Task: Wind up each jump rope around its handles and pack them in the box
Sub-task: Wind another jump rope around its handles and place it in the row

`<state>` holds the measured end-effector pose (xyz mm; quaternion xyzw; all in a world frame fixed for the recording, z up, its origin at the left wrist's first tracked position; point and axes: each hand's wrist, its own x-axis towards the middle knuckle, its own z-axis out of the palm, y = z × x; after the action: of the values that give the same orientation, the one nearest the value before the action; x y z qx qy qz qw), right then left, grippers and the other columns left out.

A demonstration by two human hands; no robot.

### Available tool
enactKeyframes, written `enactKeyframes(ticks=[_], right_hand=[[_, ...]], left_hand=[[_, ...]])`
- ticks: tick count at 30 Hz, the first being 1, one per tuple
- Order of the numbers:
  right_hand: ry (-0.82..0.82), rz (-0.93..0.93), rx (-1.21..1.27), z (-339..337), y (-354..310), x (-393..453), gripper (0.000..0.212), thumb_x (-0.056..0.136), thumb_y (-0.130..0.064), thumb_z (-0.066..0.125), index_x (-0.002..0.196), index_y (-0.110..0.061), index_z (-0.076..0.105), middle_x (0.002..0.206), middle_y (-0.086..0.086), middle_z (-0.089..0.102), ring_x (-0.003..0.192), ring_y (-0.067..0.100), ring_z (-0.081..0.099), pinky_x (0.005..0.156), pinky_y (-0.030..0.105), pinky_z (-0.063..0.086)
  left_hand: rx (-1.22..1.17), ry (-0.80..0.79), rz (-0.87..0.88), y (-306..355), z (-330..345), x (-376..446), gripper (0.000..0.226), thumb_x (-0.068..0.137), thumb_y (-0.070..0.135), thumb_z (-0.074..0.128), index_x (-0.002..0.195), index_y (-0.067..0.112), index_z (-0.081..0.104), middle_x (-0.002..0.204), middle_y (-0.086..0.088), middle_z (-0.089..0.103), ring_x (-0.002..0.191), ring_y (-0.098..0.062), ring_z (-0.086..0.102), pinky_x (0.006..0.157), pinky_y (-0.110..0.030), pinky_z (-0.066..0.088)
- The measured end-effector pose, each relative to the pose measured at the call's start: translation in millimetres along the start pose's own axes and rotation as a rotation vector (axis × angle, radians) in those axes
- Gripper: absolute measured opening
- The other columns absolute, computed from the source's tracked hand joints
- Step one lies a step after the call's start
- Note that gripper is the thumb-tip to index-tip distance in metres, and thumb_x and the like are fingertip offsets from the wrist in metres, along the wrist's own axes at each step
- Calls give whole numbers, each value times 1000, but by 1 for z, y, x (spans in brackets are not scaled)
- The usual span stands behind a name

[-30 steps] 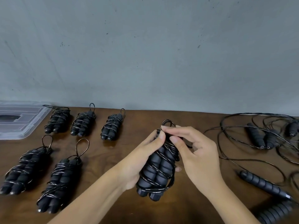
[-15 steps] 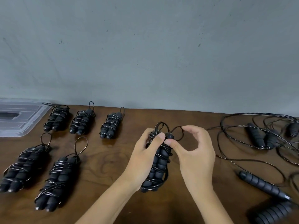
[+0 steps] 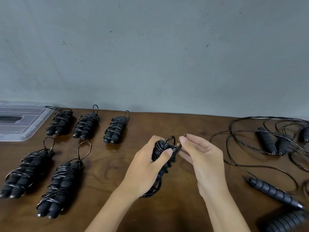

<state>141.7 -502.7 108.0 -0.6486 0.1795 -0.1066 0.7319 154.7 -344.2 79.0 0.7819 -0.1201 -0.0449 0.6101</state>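
Nearest the camera, at the right edge of the wooden surface [image 3: 184,206], lie 2 loose handles: a blurred ribbed one [image 3: 287,222] in the corner and a slimmer one [image 3: 274,193] just beyond it, its cord running off toward the tangle further back.

At the near left, 2 wound bundles [image 3: 60,186] and [image 3: 23,173] lie side by side, handle ends toward the camera, each with a small cord loop sticking up at its far end.

In the middle, both forearms reach in from the bottom. The left hand [image 3: 147,166] grips a wound rope [image 3: 163,158] above the surface, fingers curled round the handles and the thumb pressed across the coils near the top. A loop stands up from the bundle's top. The right hand [image 3: 202,158] is just beside it, thumb and fingers pinching the cord end beside that loop; how much of the cord is between the fingers cannot be told.

Further back on the right, a tangle of unwound cord [image 3: 250,136] spreads around 3 more handles [image 3: 267,142].

Along the far edge on the left, 3 more bundles [image 3: 115,128], [image 3: 86,125] and [image 3: 60,122] lie in a row. Beyond them, in the far left corner, sits the clear plastic box [image 3: 21,131], with its lid on. A grey wall [image 3: 150,56] rises behind the surface.
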Motion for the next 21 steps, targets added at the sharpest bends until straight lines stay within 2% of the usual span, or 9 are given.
enactKeyframes(ticks=[2, 5, 9, 11, 13, 14, 17, 19, 21], right_hand=[[7, -73, -43, -1, 0, 0, 24, 82, -17, 83, 106, -21, 78, 93, -9, 79, 92, 8, 75, 82, 24, 60], [12, -220, -276, -2, 3, 0, 26, 82, -17, 84, 106, -27, 80, 90, -21, 77, 90, -3, 71, 76, 12, 54], [-21, -435, -590, -1, 11, -3, 23, 87, -14, 79, 107, -25, 81, 95, -18, 76, 90, -2, 70, 86, 7, 50], [-45, -559, -736, -1, 12, -2, 20, 89, -11, 77, 106, -21, 81, 94, -11, 78, 87, 2, 71, 80, 1, 48], [-58, -711, -865, -2, 12, 1, 17, 84, -6, 81, 96, -18, 83, 85, -6, 79, 78, 7, 73, 72, 3, 49], [-66, -812, -930, -1, 12, 4, 15, 81, -3, 82, 89, -16, 83, 78, -5, 77, 71, 8, 71, 67, 8, 51], [-100, -1011, -1069, 3, 11, 6, 16, 78, -8, 73, 64, -17, 71, 59, -6, 64, 54, 6, 57, 52, 15, 48], [-96, -964, -1052, 5, 7, 5, 21, 82, -11, 73, 63, -18, 69, 58, -8, 63, 53, 8, 60, 49, 19, 48], [-59, -758, -920, 7, 2, 1, 17, 84, -17, 81, 71, -23, 72, 66, -14, 68, 62, 3, 65, 59, 17, 51]], left_hand=[[33, -2, -4, -3, 0, 0, 12, 105, 43, 56, 115, 36, 57, 89, 5, 74, 81, -18, 70, 83, -47, 58], [94, 11, 23, -6, 0, -1, 17, 105, 43, 55, 122, 40, 54, 91, 12, 75, 83, -10, 70, 81, -40, 58], [207, 9, 89, -7, 0, -4, 29, 107, 44, 51, 135, 50, 46, 107, 16, 71, 92, -6, 70, 82, -36, 57], [251, 3, 109, -6, 0, -6, 32, 107, 45, 49, 137, 51, 42, 106, 16, 70, 88, -6, 69, 80, -37, 57], [297, 8, 132, -5, -1, -7, 30, 107, 47, 48, 136, 53, 42, 105, 17, 68, 86, -5, 68, 78, -36, 56], [321, 9, 145, -5, -2, -8, 30, 106, 48, 47, 135, 54, 41, 107, 18, 67, 87, -5, 68, 78, -35, 56], [380, -15, 161, -5, -4, -7, 37, 106, 51, 45, 141, 57, 35, 110, 20, 65, 88, -2, 66, 80, -31, 55], [408, -31, 127, -4, -7, -8, 48, 106, 51, 45, 149, 58, 25, 98, 20, 63, 81, -1, 62, 74, -25, 51], [421, -45, 98, -3, -11, -8, 53, 106, 50, 47, 152, 55, 20, 80, 21, 59, 74, -2, 58, 66, -20, 42]])
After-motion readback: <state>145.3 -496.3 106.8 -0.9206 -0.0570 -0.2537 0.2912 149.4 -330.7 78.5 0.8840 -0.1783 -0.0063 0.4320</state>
